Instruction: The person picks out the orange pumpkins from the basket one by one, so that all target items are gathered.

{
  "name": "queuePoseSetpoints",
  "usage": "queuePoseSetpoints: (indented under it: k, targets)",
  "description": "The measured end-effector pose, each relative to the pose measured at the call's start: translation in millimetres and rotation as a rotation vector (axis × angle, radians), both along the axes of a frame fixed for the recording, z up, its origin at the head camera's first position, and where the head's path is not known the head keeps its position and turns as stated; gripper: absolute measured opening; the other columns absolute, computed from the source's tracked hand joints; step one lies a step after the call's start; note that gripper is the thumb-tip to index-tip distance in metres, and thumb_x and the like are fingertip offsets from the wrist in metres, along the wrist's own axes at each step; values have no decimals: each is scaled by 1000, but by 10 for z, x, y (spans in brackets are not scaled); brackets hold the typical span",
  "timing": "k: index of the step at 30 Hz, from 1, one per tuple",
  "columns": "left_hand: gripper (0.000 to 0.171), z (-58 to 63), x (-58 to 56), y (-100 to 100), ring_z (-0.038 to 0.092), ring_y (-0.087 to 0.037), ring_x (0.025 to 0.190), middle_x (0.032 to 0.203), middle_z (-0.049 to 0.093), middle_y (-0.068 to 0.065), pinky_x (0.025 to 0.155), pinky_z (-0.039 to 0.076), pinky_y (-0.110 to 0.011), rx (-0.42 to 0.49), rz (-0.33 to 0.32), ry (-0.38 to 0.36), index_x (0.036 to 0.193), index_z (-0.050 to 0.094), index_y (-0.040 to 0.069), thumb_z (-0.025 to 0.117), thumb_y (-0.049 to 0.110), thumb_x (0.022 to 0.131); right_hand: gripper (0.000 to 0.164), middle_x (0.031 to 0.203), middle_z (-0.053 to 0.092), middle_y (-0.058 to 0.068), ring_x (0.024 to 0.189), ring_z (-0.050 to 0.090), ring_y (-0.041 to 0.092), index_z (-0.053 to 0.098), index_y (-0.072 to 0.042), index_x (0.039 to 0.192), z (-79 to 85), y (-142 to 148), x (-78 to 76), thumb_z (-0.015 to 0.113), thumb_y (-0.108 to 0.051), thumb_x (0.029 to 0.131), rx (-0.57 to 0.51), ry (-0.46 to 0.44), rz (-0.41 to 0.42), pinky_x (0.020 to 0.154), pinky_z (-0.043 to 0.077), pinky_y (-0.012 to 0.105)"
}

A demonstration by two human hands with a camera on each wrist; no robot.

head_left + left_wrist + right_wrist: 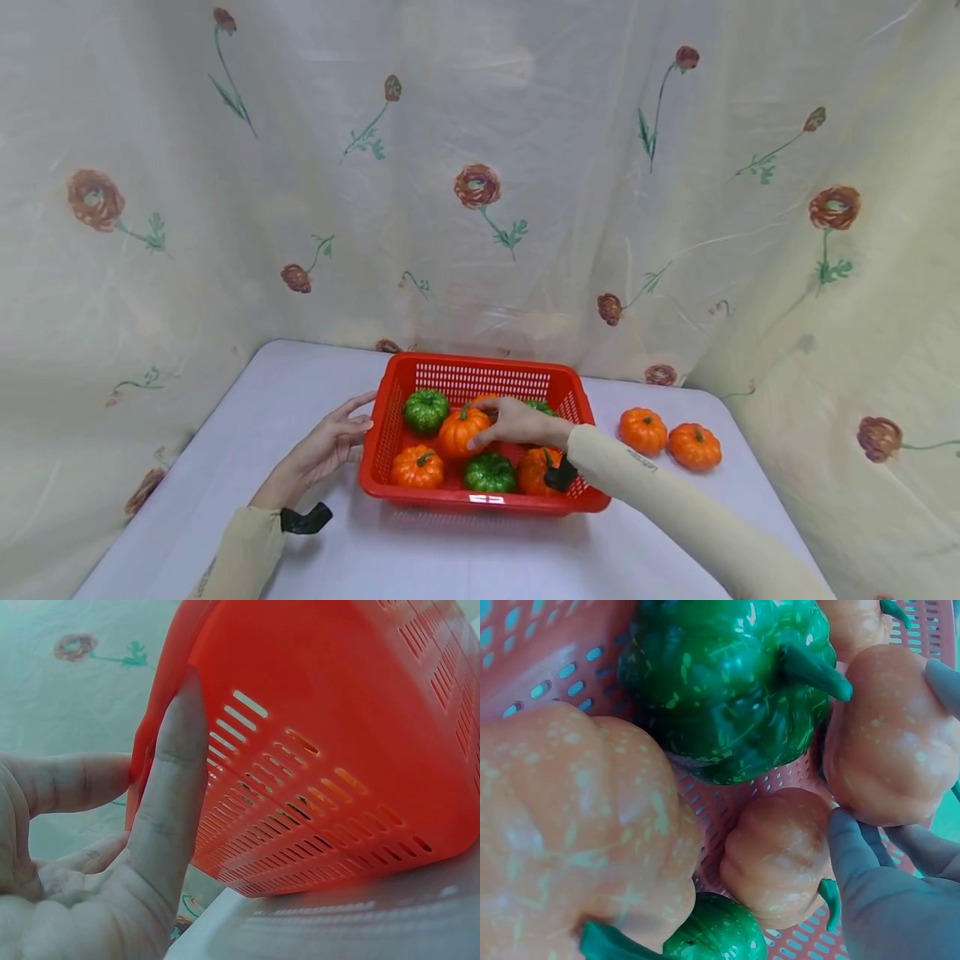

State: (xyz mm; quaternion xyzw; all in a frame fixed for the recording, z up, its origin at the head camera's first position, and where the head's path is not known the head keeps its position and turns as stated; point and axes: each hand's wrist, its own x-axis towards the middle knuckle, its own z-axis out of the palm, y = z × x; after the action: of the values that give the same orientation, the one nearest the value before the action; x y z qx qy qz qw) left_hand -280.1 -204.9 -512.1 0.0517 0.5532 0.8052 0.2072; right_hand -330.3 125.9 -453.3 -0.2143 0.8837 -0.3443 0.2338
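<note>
Both hands grip: the right hand (517,419) holds an orange pumpkin (457,434) between thumb and fingertips, inside the red basket (435,497); the left hand (322,447) pinches the basket's left edge. Two more pumpkins (694,447) lie right of the basket.

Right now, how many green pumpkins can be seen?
3, all in the red basket: back-left green pumpkin, front-middle green pumpkin, and back-right green pumpkin, partly covered by the right hand. Others could be hidden behind that hand or its sleeve.

Curtained-off workspace, flower-printed curtain (555,125) hanging around 3 sides, pale tabletop (420,558) within, wider room hidden
</note>
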Motion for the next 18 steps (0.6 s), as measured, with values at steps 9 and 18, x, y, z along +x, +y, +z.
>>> queuePoseSetpoints:
  k: [9,18]
  targets:
    - [65,-17,24,1,63,-23,107,129,50,-14,81,59,-38,3,-9,9,155,15,18,48,9,99,68,131,59,5,105,59,16,54,-13,135,43,105,77,81,-32,76,-51,-6,6,96,51,35]
    - [65,0,29,2,63,-23,108,132,48,-16,83,58,-40,6,-1,2,154,17,20,50,10,99,71,131,59,3,107,59,16,54,-15,136,147,211,131,82,-36,75,-80,-10,-27,98,50,35]
